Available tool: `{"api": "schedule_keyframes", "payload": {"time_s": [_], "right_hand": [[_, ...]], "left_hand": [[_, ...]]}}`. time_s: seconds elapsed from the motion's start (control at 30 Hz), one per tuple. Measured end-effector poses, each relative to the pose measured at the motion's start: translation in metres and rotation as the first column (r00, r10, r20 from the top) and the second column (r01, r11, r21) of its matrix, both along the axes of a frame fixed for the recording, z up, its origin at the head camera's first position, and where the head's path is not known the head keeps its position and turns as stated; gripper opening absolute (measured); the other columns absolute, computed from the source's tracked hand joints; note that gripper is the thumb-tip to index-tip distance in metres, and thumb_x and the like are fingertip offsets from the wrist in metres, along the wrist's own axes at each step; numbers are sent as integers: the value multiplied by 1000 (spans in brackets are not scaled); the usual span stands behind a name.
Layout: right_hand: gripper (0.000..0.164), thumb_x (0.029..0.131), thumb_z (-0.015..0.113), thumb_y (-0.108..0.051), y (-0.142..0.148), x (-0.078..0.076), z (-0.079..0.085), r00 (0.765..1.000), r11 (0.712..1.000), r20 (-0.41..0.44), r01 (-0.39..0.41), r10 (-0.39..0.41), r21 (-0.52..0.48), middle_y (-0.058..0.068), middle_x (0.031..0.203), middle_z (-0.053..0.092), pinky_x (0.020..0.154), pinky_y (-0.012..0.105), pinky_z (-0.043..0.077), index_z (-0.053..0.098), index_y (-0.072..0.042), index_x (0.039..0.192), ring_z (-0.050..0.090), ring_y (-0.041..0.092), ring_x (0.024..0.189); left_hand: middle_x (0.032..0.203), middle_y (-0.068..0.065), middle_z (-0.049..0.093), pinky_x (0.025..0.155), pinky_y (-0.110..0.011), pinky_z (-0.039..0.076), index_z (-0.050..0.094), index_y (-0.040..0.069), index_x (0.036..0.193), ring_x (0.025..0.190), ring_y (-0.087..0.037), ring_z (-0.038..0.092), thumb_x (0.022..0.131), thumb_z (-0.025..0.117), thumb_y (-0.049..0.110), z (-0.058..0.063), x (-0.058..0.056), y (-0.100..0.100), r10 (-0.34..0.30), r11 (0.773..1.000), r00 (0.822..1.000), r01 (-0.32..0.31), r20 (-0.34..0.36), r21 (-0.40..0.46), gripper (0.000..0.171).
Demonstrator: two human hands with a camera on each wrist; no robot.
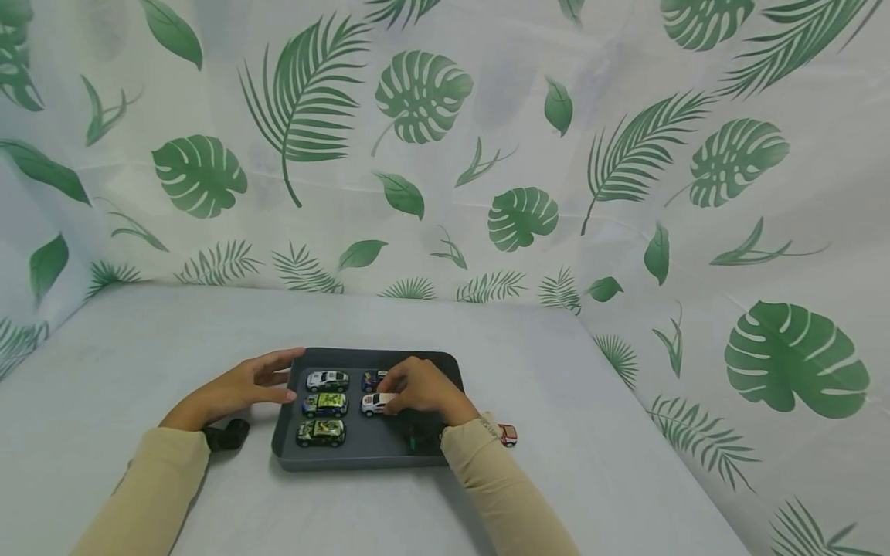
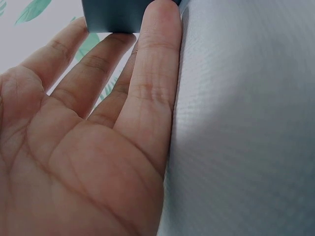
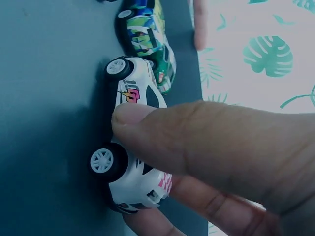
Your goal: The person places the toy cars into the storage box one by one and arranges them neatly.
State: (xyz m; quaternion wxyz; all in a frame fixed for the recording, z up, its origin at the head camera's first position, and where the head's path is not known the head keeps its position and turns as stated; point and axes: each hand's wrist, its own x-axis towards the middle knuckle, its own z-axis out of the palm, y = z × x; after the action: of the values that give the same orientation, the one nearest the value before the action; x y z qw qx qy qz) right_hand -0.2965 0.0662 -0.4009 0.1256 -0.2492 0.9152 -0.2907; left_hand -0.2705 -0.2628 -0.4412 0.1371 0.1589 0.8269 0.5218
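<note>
In the head view, a dark grey tray (image 1: 354,455) holds several toy cars. My right hand (image 1: 427,386) pinches a white toy car (image 1: 371,404) over the tray's middle; in the right wrist view, the thumb presses the side of this white car (image 3: 130,187), which has pink and orange markings. A blue toy car (image 1: 370,378), partly hidden by the fingers, sits just behind it. Down the tray's left side stand a white-and-green car (image 1: 327,380), a yellow-and-blue car (image 1: 324,405) and a green patterned car (image 1: 321,433). With extended fingers, my left hand (image 1: 239,386) touches the tray's left edge.
A red-and-white toy car (image 1: 510,435) lies on the white tabletop (image 1: 598,463) right of the tray, partly behind the right sleeve. A leaf-patterned curtain (image 1: 452,170) stands behind the table and along its sides.
</note>
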Motion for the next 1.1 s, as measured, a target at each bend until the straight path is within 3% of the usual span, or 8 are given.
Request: {"api": "schedule_keyframes", "payload": {"time_s": [0.03, 0.23, 0.53, 0.87, 1.1], "right_hand": [[20, 84, 91, -4, 0, 0, 0, 1000, 1000, 3, 9, -9, 6, 4, 108, 80, 86, 43, 60, 85, -11, 102, 72, 18, 93], [22, 83, 94, -6, -3, 2, 0, 999, 999, -1, 43, -43, 29, 5, 111, 80, 90, 45, 60, 86, -13, 101, 73, 25, 104], [21, 81, 93, -3, -4, 2, 0, 998, 998, 15, 61, -61, 24, 2, 100, 79, 85, 42, 59, 85, -12, 98, 71, 19, 94], [26, 83, 93, -5, -2, 3, 7, 1000, 999, 1, 27, -27, 17, 1, 104, 80, 95, 44, 58, 85, -11, 106, 71, 23, 106], [29, 88, 90, -4, 6, 7, 14, 999, 999, 34, -30, 31, -25, 6, 111, 79, 86, 37, 63, 82, -7, 115, 79, 23, 99]], "left_hand": [[172, -35, 24, 118, -74, 36, 27, 1, 170, 153, -62, 31, 98, 82, 26, 0, 0, 0, -1, 1000, 1000, 1, 0, 1, 94], [172, -35, 24, 118, -73, 37, 27, 0, 170, 152, -63, 31, 98, 82, 25, 0, -1, 0, -2, 1000, 1000, 2, -4, -1, 94], [172, -36, 23, 117, -74, 37, 26, -1, 170, 152, -63, 31, 98, 82, 24, -1, -1, -1, -9, 1000, 1000, 9, -6, 9, 94], [171, -36, 23, 116, -75, 37, 25, -2, 170, 151, -64, 32, 98, 82, 22, -2, 0, -2, -23, 1000, 999, 23, -25, 18, 94], [171, -36, 23, 115, -77, 37, 26, -2, 170, 151, -64, 32, 99, 82, 21, -3, -1, -3, -33, 999, 999, 34, -40, 19, 93]]}}
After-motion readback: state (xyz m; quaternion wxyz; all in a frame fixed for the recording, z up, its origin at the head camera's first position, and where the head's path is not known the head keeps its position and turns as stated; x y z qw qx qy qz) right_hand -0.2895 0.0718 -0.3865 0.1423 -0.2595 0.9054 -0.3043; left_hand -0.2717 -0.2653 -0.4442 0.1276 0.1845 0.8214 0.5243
